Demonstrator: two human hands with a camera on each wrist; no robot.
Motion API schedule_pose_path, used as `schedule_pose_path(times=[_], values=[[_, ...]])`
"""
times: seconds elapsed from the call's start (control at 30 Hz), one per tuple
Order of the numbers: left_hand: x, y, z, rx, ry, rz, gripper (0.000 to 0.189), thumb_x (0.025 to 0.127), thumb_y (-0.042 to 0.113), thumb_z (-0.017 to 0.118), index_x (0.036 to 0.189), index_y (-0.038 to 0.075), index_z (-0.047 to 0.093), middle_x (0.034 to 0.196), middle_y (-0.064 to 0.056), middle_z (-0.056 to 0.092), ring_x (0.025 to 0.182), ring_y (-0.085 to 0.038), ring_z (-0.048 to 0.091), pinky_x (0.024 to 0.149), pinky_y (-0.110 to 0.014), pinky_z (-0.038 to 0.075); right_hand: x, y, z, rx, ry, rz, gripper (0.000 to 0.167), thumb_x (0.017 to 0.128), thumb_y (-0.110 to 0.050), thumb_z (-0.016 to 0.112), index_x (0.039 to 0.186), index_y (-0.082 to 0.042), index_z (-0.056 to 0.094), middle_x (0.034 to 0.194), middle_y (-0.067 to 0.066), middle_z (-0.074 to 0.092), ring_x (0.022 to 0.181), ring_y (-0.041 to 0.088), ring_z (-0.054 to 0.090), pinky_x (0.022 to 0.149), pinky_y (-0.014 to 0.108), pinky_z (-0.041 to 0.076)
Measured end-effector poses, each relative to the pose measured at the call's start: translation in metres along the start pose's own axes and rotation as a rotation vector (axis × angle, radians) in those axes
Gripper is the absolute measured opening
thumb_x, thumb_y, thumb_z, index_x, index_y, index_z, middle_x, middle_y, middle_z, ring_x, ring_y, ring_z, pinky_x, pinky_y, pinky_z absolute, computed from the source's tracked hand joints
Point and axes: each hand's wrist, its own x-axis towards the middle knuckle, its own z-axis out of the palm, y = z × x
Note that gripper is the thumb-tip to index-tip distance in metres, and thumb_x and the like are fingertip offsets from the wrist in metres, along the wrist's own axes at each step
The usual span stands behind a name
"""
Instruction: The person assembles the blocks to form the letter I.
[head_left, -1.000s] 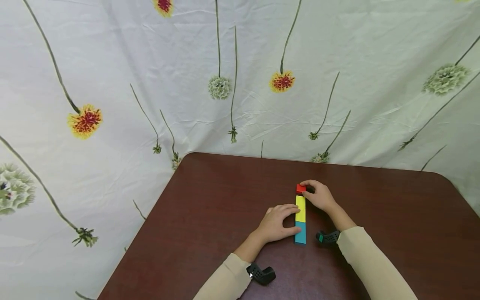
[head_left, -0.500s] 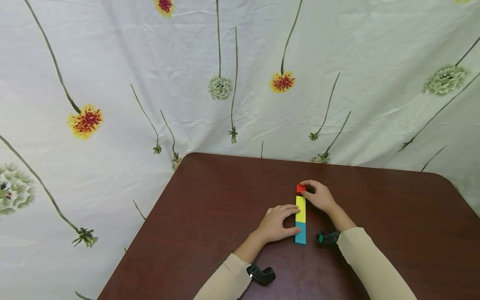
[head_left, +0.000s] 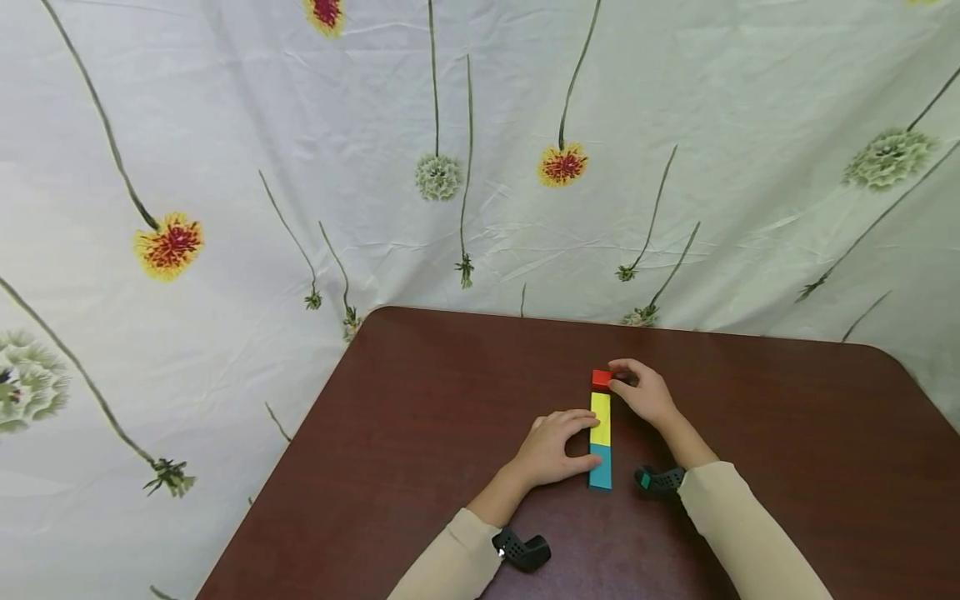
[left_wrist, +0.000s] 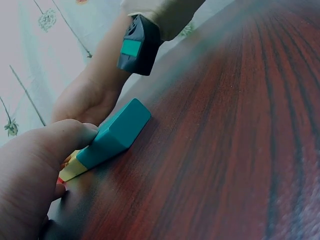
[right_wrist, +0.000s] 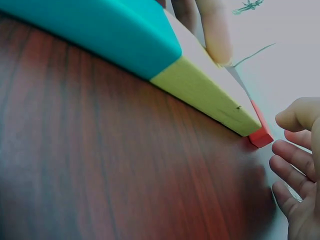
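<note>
A blue block point(head_left: 601, 477), a yellow block point(head_left: 602, 403) and a small red block point(head_left: 601, 378) lie in one line on the table, blue nearest the person. My left hand point(head_left: 551, 448) rests on this line from the left, thumb over the blue block and a fingertip on the yellow one. In the left wrist view that thumb lies along the top of the blue block point(left_wrist: 120, 127). Beside the red block, to its right, is my right hand point(head_left: 647, 396), fingers spread. The right wrist view shows a small gap between its fingertips and the red block point(right_wrist: 262, 135).
Dark reddish-brown tabletop point(head_left: 450, 375) surrounds the blocks. A pale flower-patterned cloth point(head_left: 495, 208) hangs behind the table's far edge. Each wrist wears a black camera band, the left one point(head_left: 521, 550) and the right one point(head_left: 660, 480).
My right hand has let go of the red block and shifted slightly to the right. The left hand and the blocks have stayed put.
</note>
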Motion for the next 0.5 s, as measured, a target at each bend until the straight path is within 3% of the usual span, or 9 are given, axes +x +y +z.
schedule_pose_path(times=[0.5], values=[[0.001,-0.003,0.002,0.000,0.011,0.015,0.053,0.091,0.044,0.064,0.138,0.018,0.057,0.142,0.003,0.051,0.130,-0.018,0.046,0.101,-0.045,0.035,-0.024,0.000,-0.012,0.038,0.079,-0.039,0.033,0.097,-0.011,0.060,0.126,0.005,0.058,0.124,0.025,0.057,0.115,0.040,0.052,0.097,0.055,0.042]])
